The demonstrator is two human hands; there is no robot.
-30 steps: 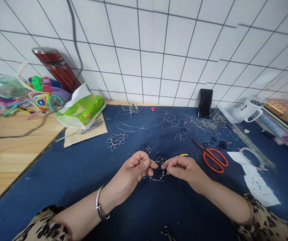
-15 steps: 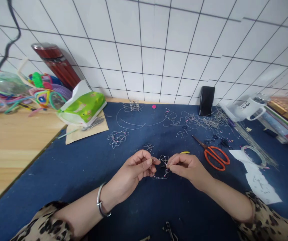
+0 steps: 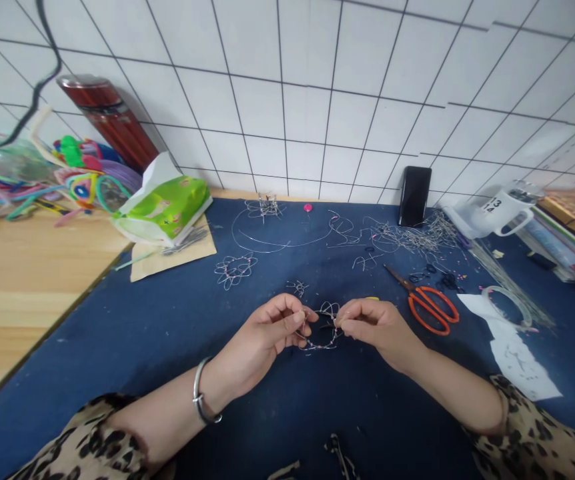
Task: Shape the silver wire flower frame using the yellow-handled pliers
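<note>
One blue mat (image 3: 157,347) is spread beneath; a tissue is held in the green pack (image 3: 167,212) at back left, orange scissors (image 3: 430,305) are laid at right, and a wire flower (image 3: 320,328) is pinched mid-mat by the left hand (image 3: 262,335) and right hand (image 3: 375,327).

On the blue-covered worktable, a white mug (image 3: 498,212) at the right end carries the only legible marking: black digits "13", with what looks like "14" printed directly beneath. The print on the green packet (image 3: 167,210) at left is too small to read.
</note>
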